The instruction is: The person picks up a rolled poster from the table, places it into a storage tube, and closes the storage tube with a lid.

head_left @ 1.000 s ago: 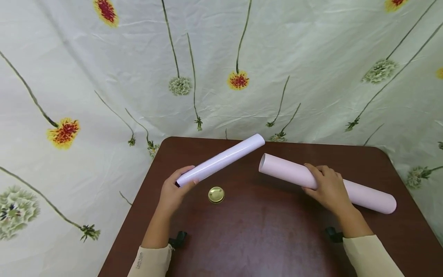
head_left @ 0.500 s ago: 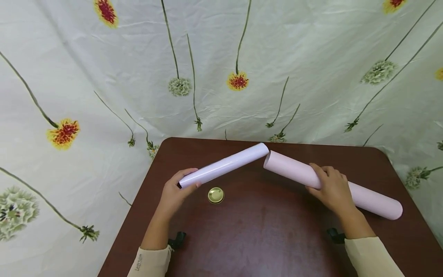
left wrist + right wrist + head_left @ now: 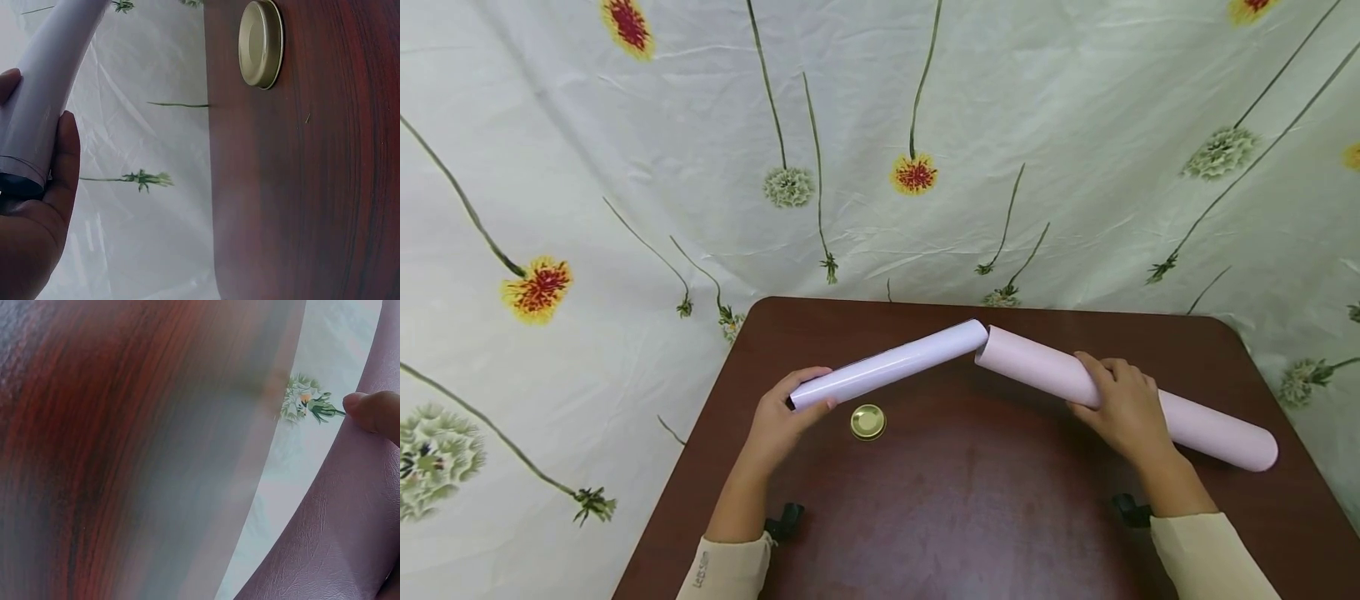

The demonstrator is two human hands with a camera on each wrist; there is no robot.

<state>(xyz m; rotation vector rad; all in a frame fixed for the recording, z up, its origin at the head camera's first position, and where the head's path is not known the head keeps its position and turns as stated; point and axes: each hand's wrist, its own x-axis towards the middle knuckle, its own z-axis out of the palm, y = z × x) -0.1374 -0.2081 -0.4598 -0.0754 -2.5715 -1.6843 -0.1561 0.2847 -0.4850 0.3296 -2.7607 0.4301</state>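
My left hand (image 3: 782, 417) grips the near end of a narrow, glossy white paper roll (image 3: 891, 367), thumb on one side and fingers on the other. The roll slants up to the right. Around the middle of a wider pale pink paper roll (image 3: 1037, 365) my right hand (image 3: 1123, 408) is curled. The white roll's far tip sits right at the pink roll's open left end, overlapping its rim in the head view. Textured pink paper (image 3: 331, 531) fills the right side of the right wrist view, with the thumb (image 3: 375, 412) against it.
A round gold lid (image 3: 868, 422) lies on the dark brown table (image 3: 940, 500) below the white roll. Behind the table hangs a pale curtain (image 3: 850, 125) printed with flowers. Dark wrist devices (image 3: 786, 521) show at both wrists.
The white roll has tilted lower and moved right, so its tip has come to the pink roll's open end. The right hand has shifted the pink roll slightly right.
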